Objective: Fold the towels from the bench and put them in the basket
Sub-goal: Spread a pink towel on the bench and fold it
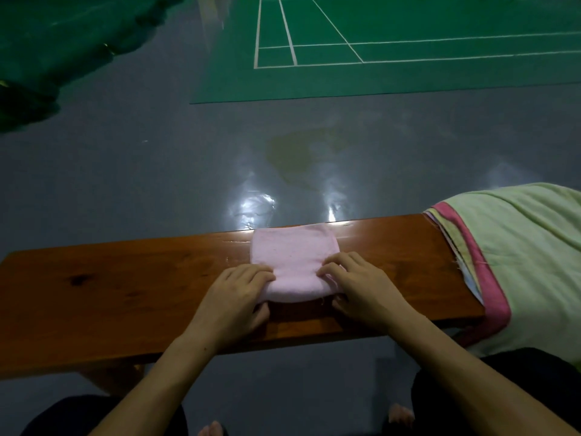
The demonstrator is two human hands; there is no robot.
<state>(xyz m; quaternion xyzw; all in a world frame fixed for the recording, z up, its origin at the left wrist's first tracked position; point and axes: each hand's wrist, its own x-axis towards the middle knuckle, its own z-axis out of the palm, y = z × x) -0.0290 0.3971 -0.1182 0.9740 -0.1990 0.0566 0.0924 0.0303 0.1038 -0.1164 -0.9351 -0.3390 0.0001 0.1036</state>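
A small pink towel [294, 256], folded to a rough square, lies on the brown wooden bench [125, 287] near its middle. My left hand [239, 297] grips the towel's near left corner, fingers on top and thumb tucked under the edge. My right hand [361, 287] grips the near right corner the same way. At the bench's right end lies a pile of towels [518, 247], a pale green one on top with pink and yellow edges showing beneath. No basket is in view.
Beyond the bench is a shiny grey floor [157, 168] with light glare, then a green court mat [408, 42] with white lines. A dark green net or tarp [47, 58] is at far left. My knees and bare toes show below the bench.
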